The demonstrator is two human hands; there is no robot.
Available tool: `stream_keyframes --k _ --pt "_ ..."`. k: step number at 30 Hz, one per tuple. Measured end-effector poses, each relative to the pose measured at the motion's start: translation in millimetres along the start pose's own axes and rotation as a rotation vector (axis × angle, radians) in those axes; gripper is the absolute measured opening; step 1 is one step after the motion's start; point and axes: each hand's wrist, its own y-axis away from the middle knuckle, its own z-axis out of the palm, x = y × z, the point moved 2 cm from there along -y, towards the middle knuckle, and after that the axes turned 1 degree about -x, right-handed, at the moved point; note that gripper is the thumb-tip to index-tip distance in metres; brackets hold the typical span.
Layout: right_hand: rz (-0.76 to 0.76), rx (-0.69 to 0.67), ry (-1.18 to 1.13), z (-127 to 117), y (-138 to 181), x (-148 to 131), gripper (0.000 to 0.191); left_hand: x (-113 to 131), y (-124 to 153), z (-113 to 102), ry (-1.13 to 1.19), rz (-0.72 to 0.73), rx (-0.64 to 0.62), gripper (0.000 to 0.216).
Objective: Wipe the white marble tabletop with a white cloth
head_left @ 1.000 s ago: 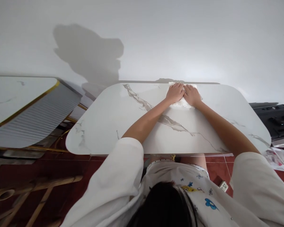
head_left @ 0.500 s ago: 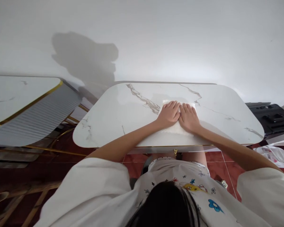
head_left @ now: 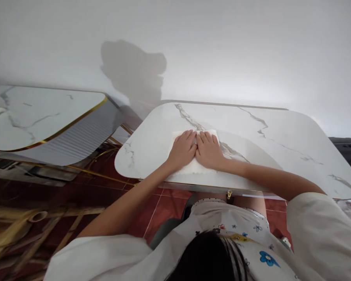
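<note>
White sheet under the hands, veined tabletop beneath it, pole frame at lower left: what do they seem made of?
White sheet: soft paper or thin cloth, matte; it lies limp.
Tabletop: marble or an imitation, smooth; grey-brown veining.
Pole frame: probably bamboo; tan, round poles, one with a hollow-looking end. Finish too blurred to tell.

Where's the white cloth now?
In the head view, the white cloth lies on the marbled tabletop, left of centre near the front edge, under the left hand and right hand.
</note>
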Motion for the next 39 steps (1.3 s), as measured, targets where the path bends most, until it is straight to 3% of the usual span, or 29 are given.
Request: stream_keyframes --k 5,11,16,20,28,34,39 --pt "-0.057 0.016 -0.102 16.6 -59.9 22.0 0.049 -27.7 -46.6 0.5 0.041 -0.055 0.106 0.049" --pt "-0.06 -0.009 -0.177 27.4 -122.7 70.2 0.048 -45.3 -116.8 10.9 0.066 -0.07 0.193 0.041" --pt "0.098 0.018 -0.141 34.6 -161.2 98.3 0.047 -61.5 -182.5 21.9 0.139 0.004 0.164 0.045" --pt "0.231 0.049 -0.112 39.0 -178.7 105.3 0.046 -71.3 -215.4 27.8 0.201 -0.002 0.132 0.044" --pt "0.208 0.049 -0.111 43.9 -183.0 112.0 0.045 -69.0 -216.1 28.6 0.129 0.033 0.085 0.038" --pt "0.181 0.025 -0.108 35.7 -154.7 114.2 0.048 -47.7 -198.6 32.0 0.059 0.13 0.113 0.037" --pt "0.243 0.07 -0.104 28.5 -123.2 102.7 0.051 -30.1 -179.2 32.2 0.053 0.185 0.084 0.039"
